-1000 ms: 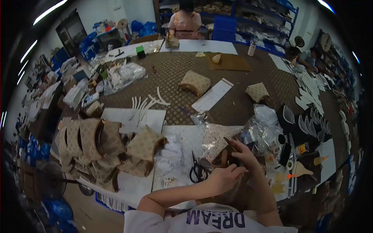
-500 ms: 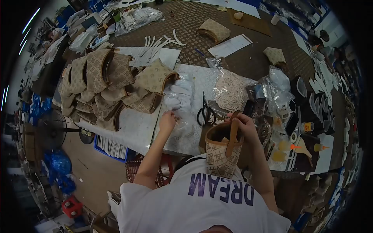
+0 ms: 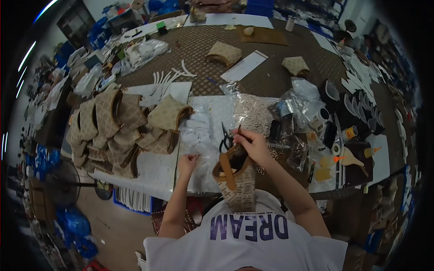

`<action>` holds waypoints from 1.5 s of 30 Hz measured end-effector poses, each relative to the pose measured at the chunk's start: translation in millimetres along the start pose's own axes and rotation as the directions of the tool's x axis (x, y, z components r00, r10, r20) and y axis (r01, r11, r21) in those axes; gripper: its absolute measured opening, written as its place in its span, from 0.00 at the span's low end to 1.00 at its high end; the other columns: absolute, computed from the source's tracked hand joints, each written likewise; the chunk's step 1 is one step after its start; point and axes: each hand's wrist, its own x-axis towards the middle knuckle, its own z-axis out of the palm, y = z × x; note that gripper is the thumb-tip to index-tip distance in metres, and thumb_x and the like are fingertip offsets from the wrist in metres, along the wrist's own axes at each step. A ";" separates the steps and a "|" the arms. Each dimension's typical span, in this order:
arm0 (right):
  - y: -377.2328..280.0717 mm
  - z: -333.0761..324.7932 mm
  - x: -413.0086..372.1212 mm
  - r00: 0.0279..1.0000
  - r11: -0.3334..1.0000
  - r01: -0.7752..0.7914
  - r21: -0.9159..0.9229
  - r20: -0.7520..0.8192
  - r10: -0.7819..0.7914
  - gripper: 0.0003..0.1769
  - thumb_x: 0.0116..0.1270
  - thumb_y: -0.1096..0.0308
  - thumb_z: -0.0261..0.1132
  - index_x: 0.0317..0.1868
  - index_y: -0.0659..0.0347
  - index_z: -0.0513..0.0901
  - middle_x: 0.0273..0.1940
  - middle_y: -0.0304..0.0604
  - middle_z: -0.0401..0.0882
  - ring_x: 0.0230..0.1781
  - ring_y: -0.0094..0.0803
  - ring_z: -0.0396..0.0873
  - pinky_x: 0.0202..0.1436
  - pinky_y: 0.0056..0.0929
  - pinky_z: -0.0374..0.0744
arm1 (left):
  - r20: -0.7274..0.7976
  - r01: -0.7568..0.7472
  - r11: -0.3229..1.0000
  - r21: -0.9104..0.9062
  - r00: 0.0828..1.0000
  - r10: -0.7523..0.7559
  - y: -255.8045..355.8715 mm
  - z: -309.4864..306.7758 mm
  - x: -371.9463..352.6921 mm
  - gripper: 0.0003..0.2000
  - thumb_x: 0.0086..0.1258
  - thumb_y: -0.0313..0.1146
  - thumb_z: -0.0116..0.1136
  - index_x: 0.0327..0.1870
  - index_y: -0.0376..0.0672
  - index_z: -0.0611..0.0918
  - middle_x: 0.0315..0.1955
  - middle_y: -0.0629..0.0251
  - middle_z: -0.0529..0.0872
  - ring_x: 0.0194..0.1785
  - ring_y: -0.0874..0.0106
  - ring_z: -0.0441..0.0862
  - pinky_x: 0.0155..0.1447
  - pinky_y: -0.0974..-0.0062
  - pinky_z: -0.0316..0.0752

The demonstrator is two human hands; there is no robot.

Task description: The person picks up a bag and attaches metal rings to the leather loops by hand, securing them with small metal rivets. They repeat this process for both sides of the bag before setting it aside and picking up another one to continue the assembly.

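Observation:
My right hand (image 3: 254, 145) is closed at the top of a small beige patterned handbag (image 3: 239, 192) with brown trim, a thin brown tip poking up from its fingers. The bag hangs in front of my shirt, its mouth tilted up, and a brown leather strap (image 3: 227, 171) lies across the opening. My left hand (image 3: 187, 164) is pinched over the light work surface, beside clear plastic wrapping (image 3: 205, 151); what its fingertips hold is too small to make out. Black-handled scissors (image 3: 225, 142) lie just beyond the bag.
Several similar bags (image 3: 108, 131) are heaped on the left. A plastic bag of small pale pieces (image 3: 252, 113) lies beyond the scissors. Right of it are a tin (image 3: 350, 132), glue bottles (image 3: 370, 152) and curved dark parts (image 3: 357, 106). Two more bags sit further back, including one patterned bag (image 3: 224, 53).
My right hand and the handbag have moved left and away from my body, close to the scissors. The strap now lies across the bag's mouth. My view has tilted up.

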 end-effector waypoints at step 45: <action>2.5 -39.4 -42.0 0.927 0.855 0.195 -0.480 -0.195 -0.321 0.13 0.61 0.57 0.64 0.39 0.56 0.84 0.29 0.51 0.81 0.30 0.51 0.80 0.33 0.43 0.77 | 0.444 -0.403 0.736 -0.543 0.607 0.659 269.8 -77.7 -36.5 0.11 0.64 0.29 0.64 0.45 0.37 0.84 0.34 0.63 0.83 0.40 0.75 0.82 0.42 0.77 0.77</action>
